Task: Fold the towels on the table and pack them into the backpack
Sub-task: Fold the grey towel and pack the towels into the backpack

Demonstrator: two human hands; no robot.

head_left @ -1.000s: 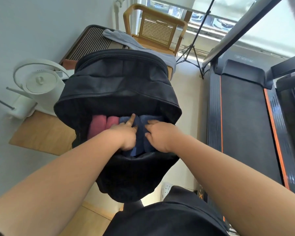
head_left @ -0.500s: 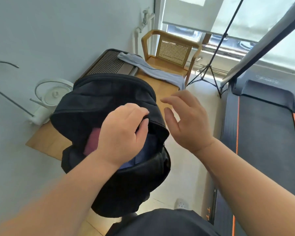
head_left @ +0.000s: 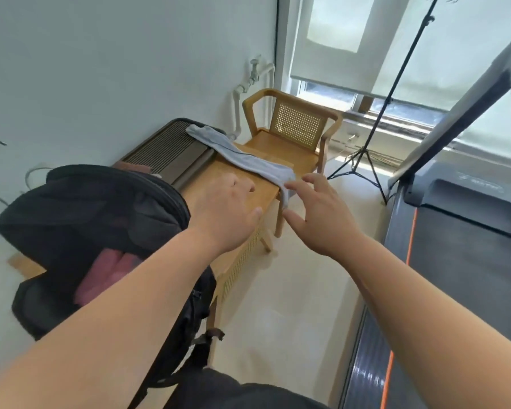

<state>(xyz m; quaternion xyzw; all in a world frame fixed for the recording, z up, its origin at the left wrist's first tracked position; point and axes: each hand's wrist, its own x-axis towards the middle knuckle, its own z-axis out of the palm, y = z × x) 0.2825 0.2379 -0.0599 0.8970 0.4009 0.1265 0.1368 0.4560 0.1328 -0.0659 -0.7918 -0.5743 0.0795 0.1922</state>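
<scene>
An open black backpack (head_left: 80, 214) lies at the near left of the wooden table (head_left: 219, 175). A folded pink towel (head_left: 106, 270) shows in its mouth. A light grey towel (head_left: 242, 157) lies unfolded across the table's far end, one corner hanging over the edge. My left hand (head_left: 227, 208) hovers above the table beside the backpack, fingers relaxed, holding nothing. My right hand (head_left: 316, 211) is stretched out with spread fingers, its fingertips close to the towel's hanging corner; whether they touch it is unclear.
A dark slatted appliance (head_left: 168, 149) sits at the table's far left by the wall. A wooden cane-back chair (head_left: 295, 128) stands behind the table. A black tripod (head_left: 363, 160) and a treadmill (head_left: 455, 246) fill the right side.
Both hands have left the backpack and moved forward toward the grey towel. The blue towel is no longer seen in the backpack's mouth. The view has lifted toward the table's far end.
</scene>
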